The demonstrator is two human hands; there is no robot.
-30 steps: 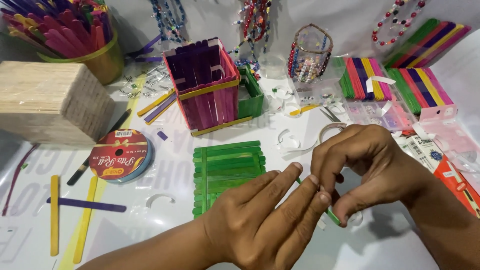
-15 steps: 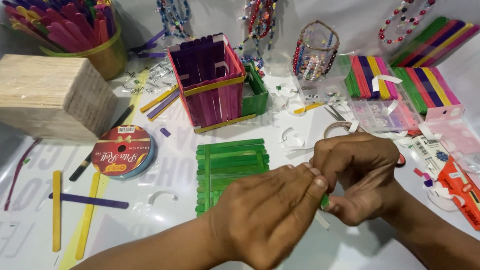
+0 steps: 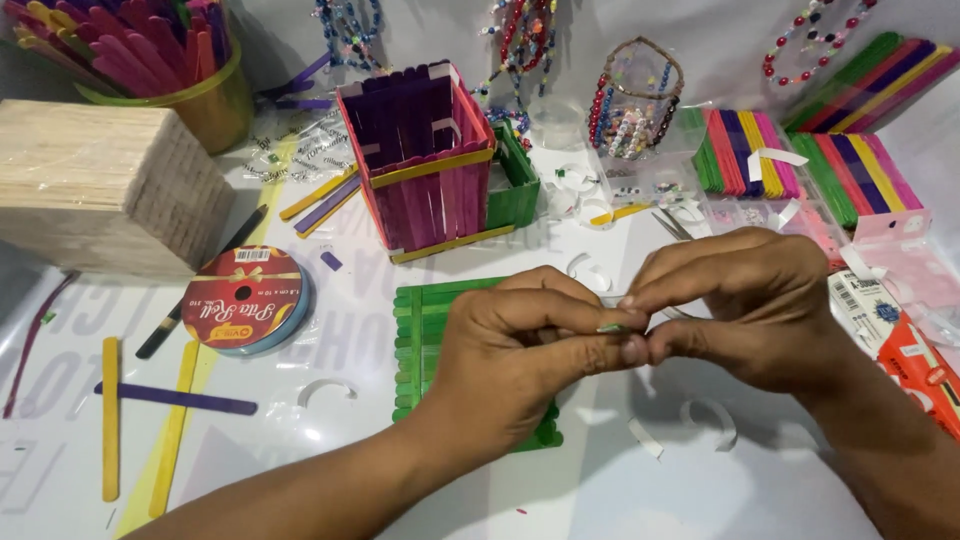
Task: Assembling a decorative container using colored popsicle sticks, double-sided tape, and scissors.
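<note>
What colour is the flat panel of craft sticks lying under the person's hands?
Green: the stick panel is all green, seen best in the head view, partly covered by the left hand.

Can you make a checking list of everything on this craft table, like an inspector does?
Surface: white table, glossy, with faint letters showing through.
Job's things: small green stick piece pinched between both hands; green stick panel lying flat under them.
Clutter: purple and pink stick box, ribbon spool, wooden stick block, yellow cup of sticks, loose yellow and purple sticks, white paper curls, bead strings.
Grippers: left hand and right hand, fingertips meeting on the small piece.
Cables: nothing seen.
Surroundings: coloured stick bundles at the far right.
</note>
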